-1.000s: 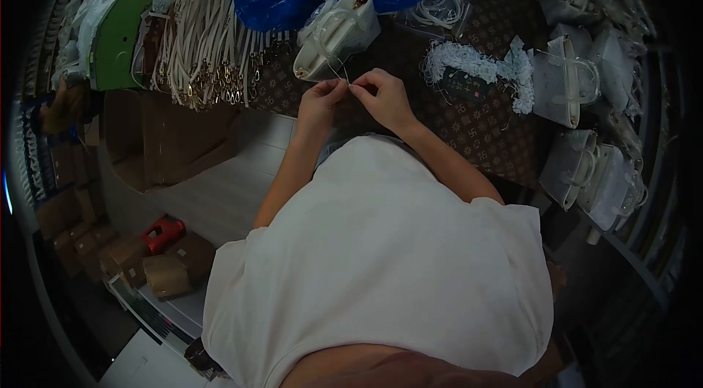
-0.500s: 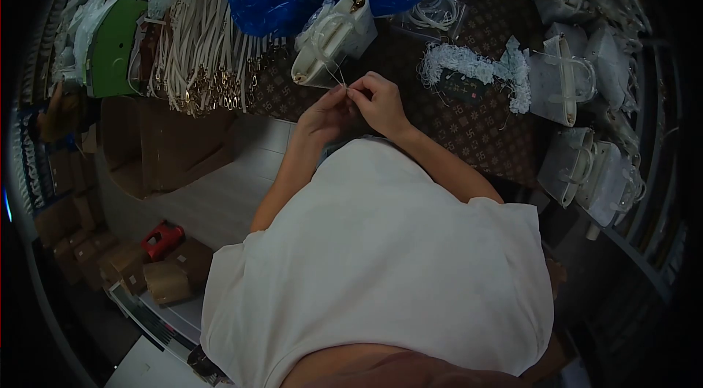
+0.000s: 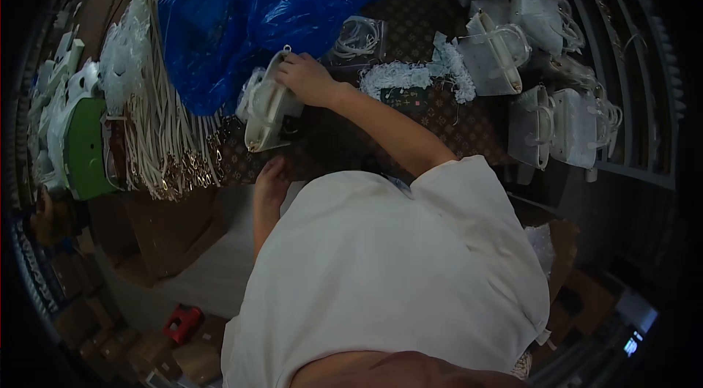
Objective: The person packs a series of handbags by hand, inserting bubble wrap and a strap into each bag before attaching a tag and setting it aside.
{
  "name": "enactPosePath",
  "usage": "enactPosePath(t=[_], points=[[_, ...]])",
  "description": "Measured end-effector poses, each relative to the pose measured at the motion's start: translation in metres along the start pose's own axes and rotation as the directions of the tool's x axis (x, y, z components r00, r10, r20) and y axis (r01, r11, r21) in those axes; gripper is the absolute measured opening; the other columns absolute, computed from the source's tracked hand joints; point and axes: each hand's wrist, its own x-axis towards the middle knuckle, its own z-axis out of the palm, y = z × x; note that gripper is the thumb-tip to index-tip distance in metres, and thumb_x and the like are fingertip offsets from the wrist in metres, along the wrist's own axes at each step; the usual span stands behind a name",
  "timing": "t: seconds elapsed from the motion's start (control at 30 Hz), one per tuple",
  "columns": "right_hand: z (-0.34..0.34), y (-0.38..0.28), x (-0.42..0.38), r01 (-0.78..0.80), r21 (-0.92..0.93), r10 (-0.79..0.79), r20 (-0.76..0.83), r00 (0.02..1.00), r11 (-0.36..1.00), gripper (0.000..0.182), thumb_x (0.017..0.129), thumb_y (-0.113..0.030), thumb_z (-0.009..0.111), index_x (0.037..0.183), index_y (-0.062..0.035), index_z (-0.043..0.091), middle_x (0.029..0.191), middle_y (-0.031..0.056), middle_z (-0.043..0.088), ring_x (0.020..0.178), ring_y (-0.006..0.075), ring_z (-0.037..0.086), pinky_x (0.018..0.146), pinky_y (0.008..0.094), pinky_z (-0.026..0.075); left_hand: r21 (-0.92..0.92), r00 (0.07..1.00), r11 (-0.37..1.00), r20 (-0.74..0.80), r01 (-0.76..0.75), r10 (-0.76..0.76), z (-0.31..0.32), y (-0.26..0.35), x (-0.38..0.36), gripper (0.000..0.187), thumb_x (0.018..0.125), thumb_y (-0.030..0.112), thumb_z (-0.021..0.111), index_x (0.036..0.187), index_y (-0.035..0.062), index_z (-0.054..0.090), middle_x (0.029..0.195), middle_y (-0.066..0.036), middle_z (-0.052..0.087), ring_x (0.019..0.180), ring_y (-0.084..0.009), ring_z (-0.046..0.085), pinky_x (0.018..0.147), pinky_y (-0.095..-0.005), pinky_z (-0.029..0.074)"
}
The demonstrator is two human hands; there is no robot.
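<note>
A small white handbag (image 3: pixel 265 121) with looped handles and plastic wrap stands on the brown patterned tabletop, beside the blue plastic. My right hand (image 3: pixel 307 80) reaches over its upper right edge, close to the metal ring, with fingers bent against the rim; what they grip there is hidden. My left hand (image 3: pixel 272 177) is below the bag at the table's front edge, fingers curled together; anything inside them is too small to tell.
Blue plastic sheeting (image 3: pixel 271 7) lies behind the bag. White straps (image 3: pixel 157 132) with gold clasps and a green piece (image 3: pixel 88 146) are left. Bagged cords (image 3: pixel 357 38), white shreds (image 3: pixel 395 77) and more white bags (image 3: pixel 489 62) lie right. A cardboard box (image 3: pixel 161 234) stands below.
My hands have separated from their pinch over a thin strand. The right moved up to the bag's rim, the left dropped to the table edge. The camera view has shifted.
</note>
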Motion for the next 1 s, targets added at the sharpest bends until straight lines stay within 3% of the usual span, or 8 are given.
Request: enactPosePath(t=[0.17,0.33,0.4,0.53,0.6,0.73,0.83,1.0], points=[[-0.036,-0.026,-0.026,0.023,0.121,-0.044,0.175,0.983,0.992,0.013,0.063,-0.014,0.066,0.071,-0.0109,0.056,0.076,0.0020,0.055,0.079,0.0203,0.054,0.072,0.0357,0.039,0.092,0.999,0.996,-0.046,-0.007,0.011,-0.006,-0.001,0.004,0.017,0.085,0.011,0.057,0.099,0.0028,0.056,0.091,-0.005,0.060,0.083,-0.0161,0.057,0.074,-0.0285,0.046],[-0.138,0.007,-0.051,-0.289,0.220,0.243,0.212,0.947,0.932,0.023,0.059,-0.017,0.073,0.066,-0.0074,0.053,0.067,0.0058,0.052,0.070,0.0252,0.053,0.062,0.0366,0.041,0.371,0.986,0.926,-0.119,-0.062,0.114,0.009,-0.005,0.005,0.013,0.085,0.012,0.058,0.093,0.0013,0.058,0.084,-0.004,0.059,0.076,-0.0137,0.056,0.066,-0.0255,0.046],[-0.187,0.031,-0.056,-0.415,0.151,0.371,0.249,0.894,0.897,0.024,0.059,-0.017,0.073,0.065,-0.0056,0.053,0.067,0.0072,0.052,0.070,0.0262,0.054,0.060,0.0369,0.042,0.840,0.945,0.514,-0.003,-0.174,0.326,0.002,-0.016,0.021,0.017,0.083,0.015,0.060,0.092,0.0004,0.060,0.082,-0.006,0.061,0.075,-0.0171,0.058,0.065,-0.0293,0.047],[-0.264,0.078,-0.055,-0.547,0.010,0.531,0.225,0.817,0.837,0.023,0.061,-0.016,0.073,0.067,-0.0029,0.055,0.067,0.0092,0.054,0.069,0.0265,0.054,0.059,0.0360,0.042,0.951,0.826,0.042,0.242,-0.305,0.509,-0.004,-0.032,0.049,0.014,0.080,0.014,0.060,0.087,0.0017,0.061,0.082,-0.017,0.063,0.072,-0.0293,0.061,0.063,-0.0368,0.047],[-0.283,0.107,-0.049,-0.649,-0.146,0.658,0.016,0.753,0.747,0.023,0.062,-0.016,0.072,0.070,-0.0008,0.057,0.068,0.0110,0.056,0.064,0.0278,0.055,0.057,0.0351,0.042,0.970,0.815,0.030,0.185,-0.240,0.549,0.010,-0.028,0.050,0.015,0.080,0.016,0.059,0.084,0.0012,0.060,0.078,-0.017,0.062,0.070,-0.0324,0.060,0.061,-0.0385,0.047],[-0.293,0.185,-0.012,-0.774,-0.149,0.718,-0.299,0.628,0.615,0.027,0.065,-0.024,0.071,0.070,0.0000,0.059,0.067,0.0138,0.059,0.062,0.0303,0.057,0.057,0.0369,0.043,0.994,0.836,-0.108,0.048,0.013,0.547,0.005,-0.021,0.063,0.021,0.081,0.020,0.056,0.077,0.0002,0.059,0.068,-0.019,0.061,0.064,-0.0381,0.059,0.058,-0.0431,0.046],[-0.269,0.265,0.026,-0.803,-0.081,0.698,-0.448,0.558,0.590,0.036,0.068,-0.033,0.070,0.072,0.0018,0.061,0.065,0.0151,0.061,0.062,0.0285,0.060,0.058,0.0354,0.045,0.996,0.828,-0.061,-0.020,0.065,0.561,0.009,-0.014,0.064,0.023,0.080,0.021,0.058,0.074,-0.0013,0.059,0.071,-0.021,0.061,0.066,-0.0393,0.058,0.059,-0.0445,0.045],[-0.192,0.373,0.087,-0.858,0.009,0.727,-0.536,0.430,0.514,0.033,0.070,-0.032,0.069,0.074,0.0004,0.065,0.072,0.0157,0.064,0.069,0.0323,0.061,0.064,0.0404,0.047,0.976,0.681,-0.021,0.166,-0.216,0.713,-0.014,-0.028,0.079,0.018,0.077,0.016,0.059,0.083,-0.0009,0.060,0.079,-0.023,0.061,0.072,-0.0409,0.057,0.061,-0.0445,0.044]])
